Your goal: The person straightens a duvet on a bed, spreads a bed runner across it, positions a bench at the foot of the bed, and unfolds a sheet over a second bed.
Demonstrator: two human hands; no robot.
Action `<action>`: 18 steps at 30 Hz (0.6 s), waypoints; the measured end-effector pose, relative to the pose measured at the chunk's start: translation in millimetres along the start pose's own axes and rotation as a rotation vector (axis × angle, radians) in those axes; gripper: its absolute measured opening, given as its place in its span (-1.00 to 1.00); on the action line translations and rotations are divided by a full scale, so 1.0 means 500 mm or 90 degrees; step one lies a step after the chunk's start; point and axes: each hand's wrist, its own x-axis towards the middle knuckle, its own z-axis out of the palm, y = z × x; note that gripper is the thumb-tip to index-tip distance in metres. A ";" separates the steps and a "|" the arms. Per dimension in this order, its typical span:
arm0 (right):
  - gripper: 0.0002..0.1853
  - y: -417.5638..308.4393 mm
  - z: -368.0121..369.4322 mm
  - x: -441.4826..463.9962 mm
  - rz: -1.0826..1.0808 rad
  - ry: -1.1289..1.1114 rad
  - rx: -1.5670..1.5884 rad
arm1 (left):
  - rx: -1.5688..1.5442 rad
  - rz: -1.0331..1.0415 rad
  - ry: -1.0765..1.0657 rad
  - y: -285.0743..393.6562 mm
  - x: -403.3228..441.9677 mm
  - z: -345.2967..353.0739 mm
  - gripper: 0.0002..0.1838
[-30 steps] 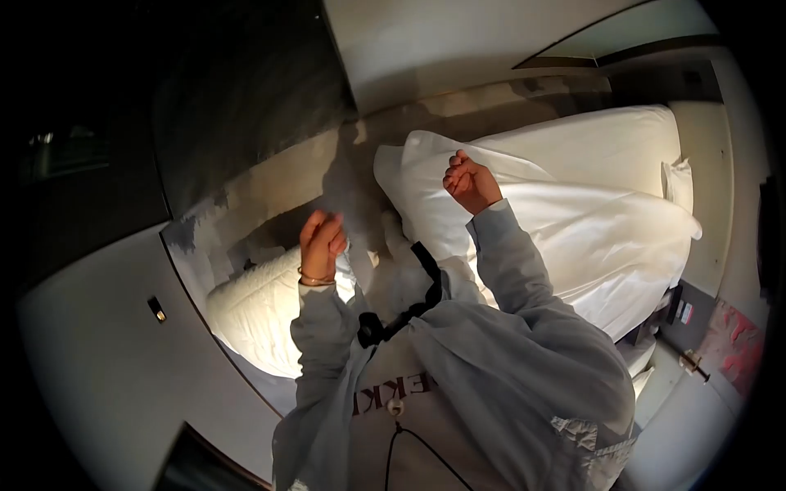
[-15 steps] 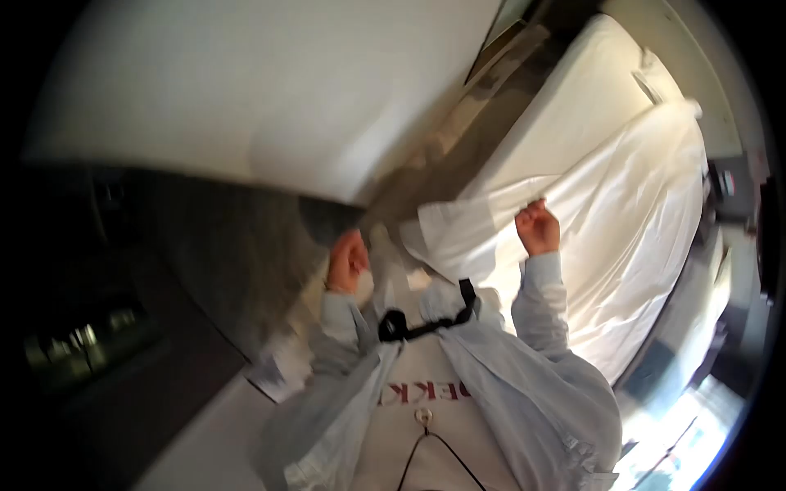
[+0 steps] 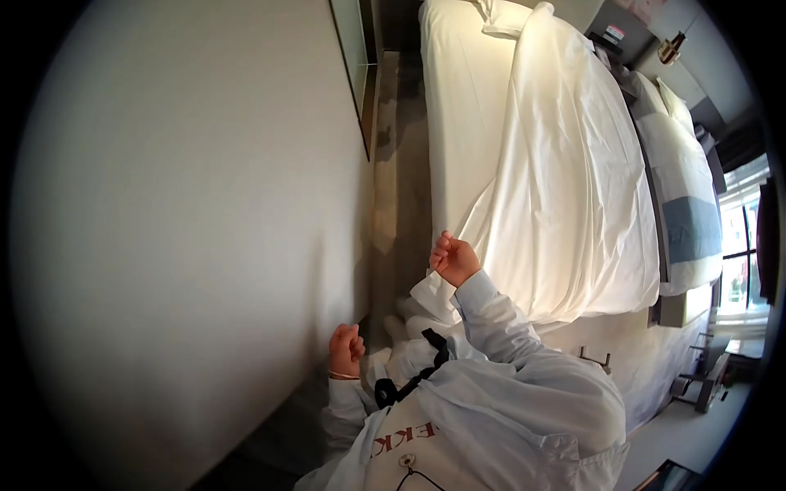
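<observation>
My left hand [image 3: 347, 350] is curled closed beside the pale wall, low in the view, with nothing visible in it. My right hand [image 3: 455, 259] is also curled, fingers bent inward, in front of the near corner of the bed; no object shows in it. A white sheet [image 3: 565, 188] lies loose and wrinkled across the bed, with its edge folded over the smooth white mattress [image 3: 465, 106]. A white pillow [image 3: 501, 18] rests at the bed's far end.
A wide pale wall [image 3: 188, 213] fills the left side. A narrow strip of floor [image 3: 413, 164] runs between it and the bed. On the right are a second bed [image 3: 667, 155] with a blue-grey band, a window [image 3: 741, 254] and a chair [image 3: 711, 372].
The view has swung round, so the bed now runs lengthwise ahead and the wall fills the left. The second bed and window have come into sight. Both hands remain curled.
</observation>
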 end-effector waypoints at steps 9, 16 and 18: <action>-0.84 -0.087 -0.045 0.203 -0.080 0.099 0.177 | 0.056 -0.025 -0.004 0.141 0.209 0.163 -0.64; -0.92 -0.247 -0.079 0.579 -0.079 0.118 -0.035 | 0.098 -0.001 -0.028 0.216 0.532 0.303 -0.64; -0.87 -0.339 -0.209 0.667 -0.060 0.121 -0.036 | 0.153 -0.012 0.039 0.174 0.631 0.350 -0.64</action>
